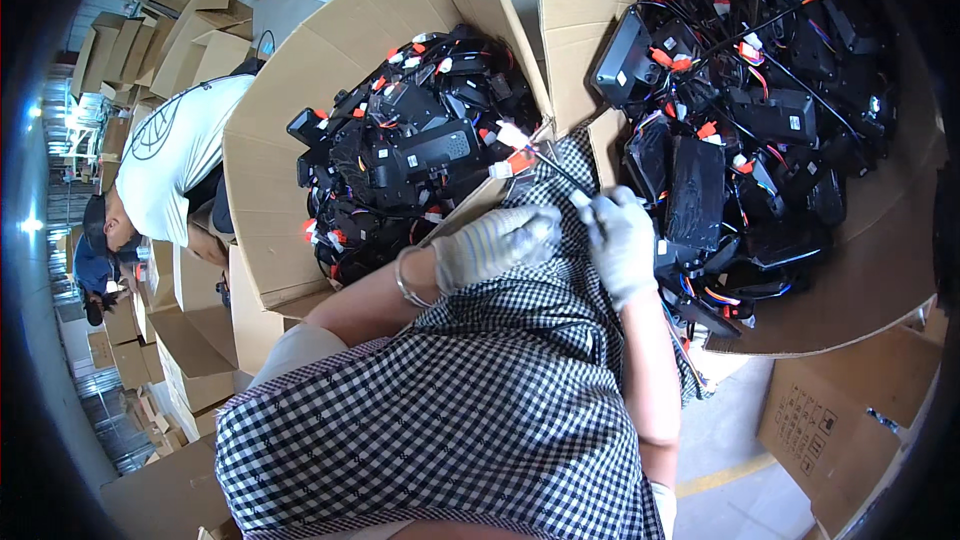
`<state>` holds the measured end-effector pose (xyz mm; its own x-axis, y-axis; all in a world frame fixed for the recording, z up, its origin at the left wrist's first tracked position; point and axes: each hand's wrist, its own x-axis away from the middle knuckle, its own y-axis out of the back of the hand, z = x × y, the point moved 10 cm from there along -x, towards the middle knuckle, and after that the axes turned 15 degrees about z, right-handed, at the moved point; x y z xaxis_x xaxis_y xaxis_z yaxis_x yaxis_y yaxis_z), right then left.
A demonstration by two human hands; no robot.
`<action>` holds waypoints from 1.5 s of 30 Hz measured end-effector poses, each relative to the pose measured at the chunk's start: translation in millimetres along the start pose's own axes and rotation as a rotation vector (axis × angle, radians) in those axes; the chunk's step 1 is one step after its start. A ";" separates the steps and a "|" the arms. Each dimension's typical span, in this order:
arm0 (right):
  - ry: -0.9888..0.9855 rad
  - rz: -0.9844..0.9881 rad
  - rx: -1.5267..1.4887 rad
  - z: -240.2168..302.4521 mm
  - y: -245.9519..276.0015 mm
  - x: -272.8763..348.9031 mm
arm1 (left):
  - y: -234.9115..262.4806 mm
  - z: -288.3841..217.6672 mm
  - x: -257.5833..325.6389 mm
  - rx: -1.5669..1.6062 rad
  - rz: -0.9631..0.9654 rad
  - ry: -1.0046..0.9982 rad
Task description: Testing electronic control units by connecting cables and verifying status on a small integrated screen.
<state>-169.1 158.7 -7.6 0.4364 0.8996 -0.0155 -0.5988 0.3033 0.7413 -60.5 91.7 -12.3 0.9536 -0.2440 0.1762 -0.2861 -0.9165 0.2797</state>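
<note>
Close together, right hand angled inward, fingers pinching a black cable, left hand curled, its grip unclear.

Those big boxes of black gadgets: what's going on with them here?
Someone in a checked apron is handling a dark cable with red and white connectors at its end. The gloved right hand grips the cable; the gloved left hand is curled beside it, and whether it holds anything is hidden. In front stand two large cardboard boxes heaped with black wired units. On the left, another person in a white shirt bends over near more cartons.
</note>
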 end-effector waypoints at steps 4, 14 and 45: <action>-0.007 -0.005 0.004 5.6 21.2 48.5 | 9.7 17.2 -11.0 0.991 -0.480 -0.334; -0.384 -0.076 -0.998 -17.4 41.6 129.5 | -16.7 -32.3 -38.8 0.611 -0.104 -0.025; -0.101 0.251 -0.735 1.9 -6.0 107.2 | -46.8 -37.0 -30.4 -0.280 0.144 -0.126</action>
<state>-117.5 252.8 -12.4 0.2675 0.9464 0.1811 -0.9631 0.2570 0.0796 -79.6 153.8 4.2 0.9006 -0.4178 0.1198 -0.4167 -0.7515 0.5115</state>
